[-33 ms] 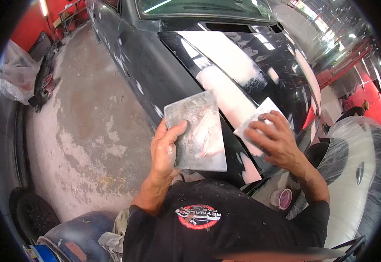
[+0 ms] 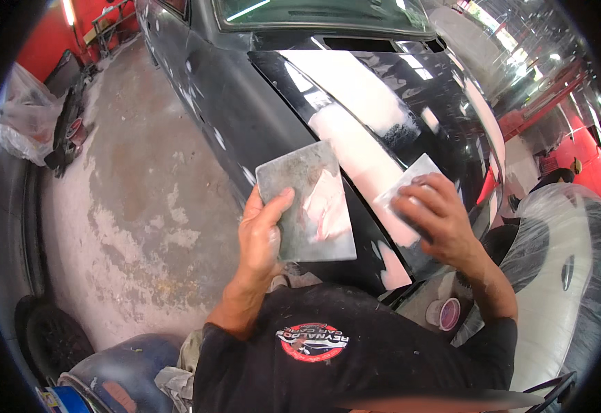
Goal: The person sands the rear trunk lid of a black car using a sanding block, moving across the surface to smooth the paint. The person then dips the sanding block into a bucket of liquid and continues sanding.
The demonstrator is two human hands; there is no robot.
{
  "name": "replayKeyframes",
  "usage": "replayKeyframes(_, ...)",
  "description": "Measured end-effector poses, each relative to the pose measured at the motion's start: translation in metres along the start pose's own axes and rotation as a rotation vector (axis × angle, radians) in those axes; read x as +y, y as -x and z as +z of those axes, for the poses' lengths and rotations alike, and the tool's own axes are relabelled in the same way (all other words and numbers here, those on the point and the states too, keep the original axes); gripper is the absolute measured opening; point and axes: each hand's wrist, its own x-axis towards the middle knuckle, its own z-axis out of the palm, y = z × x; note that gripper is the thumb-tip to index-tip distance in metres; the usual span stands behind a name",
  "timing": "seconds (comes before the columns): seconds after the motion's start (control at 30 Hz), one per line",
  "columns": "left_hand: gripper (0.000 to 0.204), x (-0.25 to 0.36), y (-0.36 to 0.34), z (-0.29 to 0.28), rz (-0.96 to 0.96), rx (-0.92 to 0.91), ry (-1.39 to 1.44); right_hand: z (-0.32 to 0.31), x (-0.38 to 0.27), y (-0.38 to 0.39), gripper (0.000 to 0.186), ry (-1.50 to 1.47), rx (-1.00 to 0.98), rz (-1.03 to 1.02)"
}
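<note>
My left hand (image 2: pixel 262 230) grips a grey, rectangular mixing board (image 2: pixel 291 210) by its left edge, thumb on top. A smear of pale pink body filler (image 2: pixel 326 206) lies on the board's right half. To its right, my right hand (image 2: pixel 441 220) is closed on a flat whitish filler spreader (image 2: pixel 421 168), with blurred fingers across it. Both hands are over the front of a black car hood (image 2: pixel 445 89). Under the spreader runs a broad pale pink filler strip (image 2: pixel 359 151); whether the two touch I cannot tell.
A dark grey fender (image 2: pixel 224 103) runs along the hood's left side. A small tub with pink contents (image 2: pixel 445 313) stands low on the right, near a plastic-covered pale car part (image 2: pixel 555 275). At the lower left are a wheel (image 2: pixel 52 337) and a blue-grey rounded panel (image 2: pixel 125 365).
My right hand and the spreader have shifted slightly right. The board in my left hand has risen and tilted a little.
</note>
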Motion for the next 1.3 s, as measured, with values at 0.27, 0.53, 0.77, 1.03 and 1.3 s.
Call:
replayKeyframes(0.27, 0.037, -0.026, -0.011, -0.006, 0.103, 0.012, -0.048, -0.001, -0.009, 0.001, 0.063, -0.141, 0.203, 0.031)
replayKeyframes(0.53, 0.033, -0.039, -0.016, -0.008, 0.236, 0.084, 0.029, -0.02, 0.005, -0.006, 0.036, -1.034, 0.443, 0.628)
replayKeyframes(0.77, 0.035, -0.044, -0.011, 0.005, 0.244, 0.013, -0.131, 0.0, 0.001, -0.032, 0.039, -0.884, 0.152, 0.525)
replayKeyframes(1.03, 0.043, -0.047, -0.008, 0.009, 0.033, 0.005, 0.099, -0.035, 0.001, -0.016, 0.029, -0.587, 0.611, 0.137)
replayKeyframes(1.3, 0.084, -0.059, 0.021, 0.053, 0.583, -0.176, -0.523, 0.018, -0.01, -0.011, 0.062, -0.119, 0.331, -0.112)
